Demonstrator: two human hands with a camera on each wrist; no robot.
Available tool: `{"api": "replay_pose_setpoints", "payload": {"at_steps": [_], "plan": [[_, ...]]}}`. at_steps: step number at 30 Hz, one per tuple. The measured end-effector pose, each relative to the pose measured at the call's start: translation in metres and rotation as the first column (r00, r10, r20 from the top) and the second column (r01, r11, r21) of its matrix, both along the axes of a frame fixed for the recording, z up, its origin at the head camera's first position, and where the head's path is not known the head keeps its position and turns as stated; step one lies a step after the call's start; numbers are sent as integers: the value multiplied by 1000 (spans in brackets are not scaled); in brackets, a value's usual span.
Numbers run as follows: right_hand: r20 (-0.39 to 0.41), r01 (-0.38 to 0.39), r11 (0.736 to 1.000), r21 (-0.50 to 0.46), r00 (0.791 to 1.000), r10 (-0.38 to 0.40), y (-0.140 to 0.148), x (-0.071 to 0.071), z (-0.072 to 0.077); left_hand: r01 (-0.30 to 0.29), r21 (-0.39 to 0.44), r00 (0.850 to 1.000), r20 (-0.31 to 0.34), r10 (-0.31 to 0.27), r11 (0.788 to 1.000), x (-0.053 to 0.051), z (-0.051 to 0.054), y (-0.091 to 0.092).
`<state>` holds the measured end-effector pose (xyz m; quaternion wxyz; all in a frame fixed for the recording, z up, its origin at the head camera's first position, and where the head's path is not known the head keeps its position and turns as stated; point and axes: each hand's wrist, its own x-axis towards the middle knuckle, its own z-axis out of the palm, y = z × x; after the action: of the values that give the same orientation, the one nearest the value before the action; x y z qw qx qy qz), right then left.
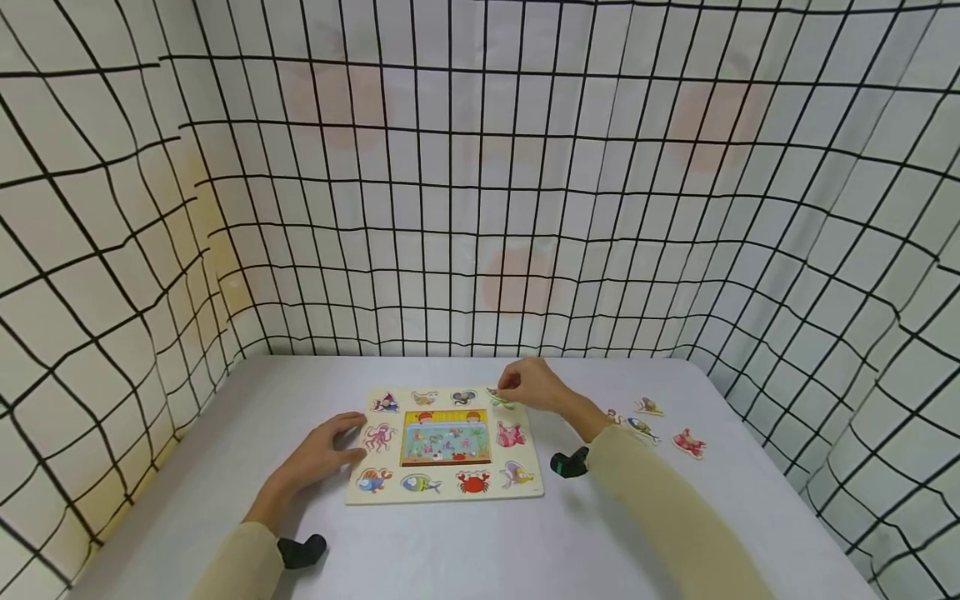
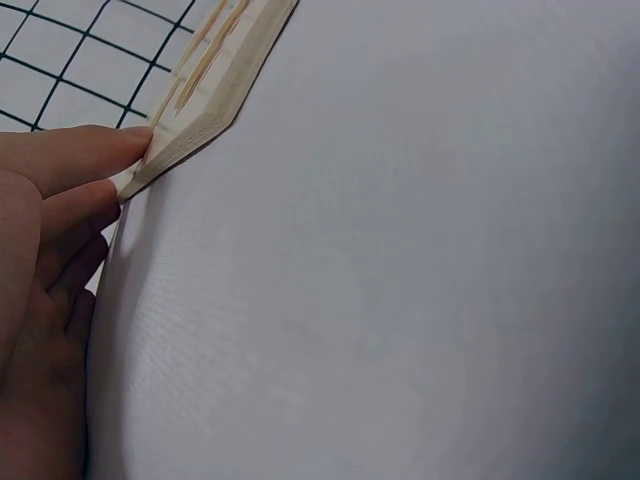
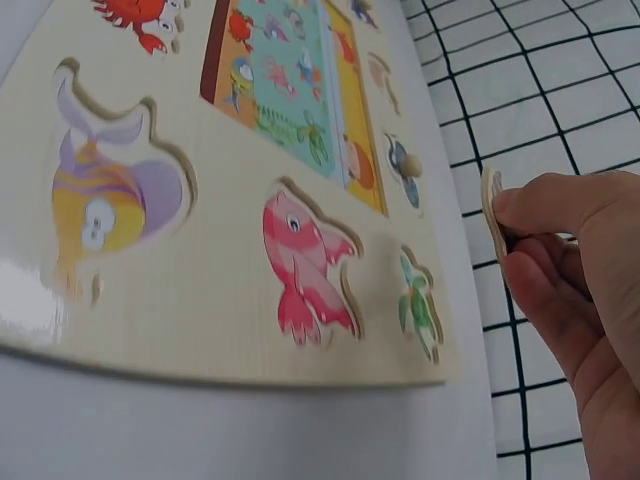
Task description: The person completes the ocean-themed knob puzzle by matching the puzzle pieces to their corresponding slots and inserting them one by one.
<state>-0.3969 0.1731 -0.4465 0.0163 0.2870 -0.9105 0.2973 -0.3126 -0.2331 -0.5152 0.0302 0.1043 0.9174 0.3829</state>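
A wooden puzzle board [image 1: 442, 495] with sea-animal pictures lies flat on the table. My left hand [image 1: 327, 454] rests at its left edge, its fingertips touching the side; in the left wrist view, fingers [image 2: 95, 155] meet the board's corner [image 2: 215, 120]. My right hand [image 1: 536, 385] is over the far right corner, by the green turtle recess [image 3: 418, 308]. Between thumb and fingers it pinches a thin wooden puzzle piece [image 3: 492, 215], held above the board and seen edge-on, its picture hidden. Cut recesses show at the pink fish [image 3: 300, 265] and the yellow-purple fish [image 3: 120, 205].
Several loose puzzle pieces, among them a pink one [image 1: 688, 443] and a brown one [image 1: 648, 407], lie right of the board, some partly behind the right forearm. A dark-grey piece [image 3: 404, 172] with a knob sits in the board. Black-gridded white walls [image 1: 480, 208] surround the table.
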Motion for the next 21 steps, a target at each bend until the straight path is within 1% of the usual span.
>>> {"api": "replay_pose_setpoints", "payload": {"at_steps": [5,10,17,21], "plan": [[2,-2,1000,-21,1000,2,-17,-1,-2,-7,-8,1000,-7,7,1000,1,1,0],[-9,-8,1000,-22,1000,7,-29,-5,-3,-6,-13,1000,-4,6,1000,1,0,0],[-20,-7,1000,-19,1000,6,-46,-8,2,-6,3,1000,-5,6,1000,1,1,2],[1,4,1000,-9,1000,-4,-59,-7,1,-7,7,1000,5,7,1000,1,1,2]]}}
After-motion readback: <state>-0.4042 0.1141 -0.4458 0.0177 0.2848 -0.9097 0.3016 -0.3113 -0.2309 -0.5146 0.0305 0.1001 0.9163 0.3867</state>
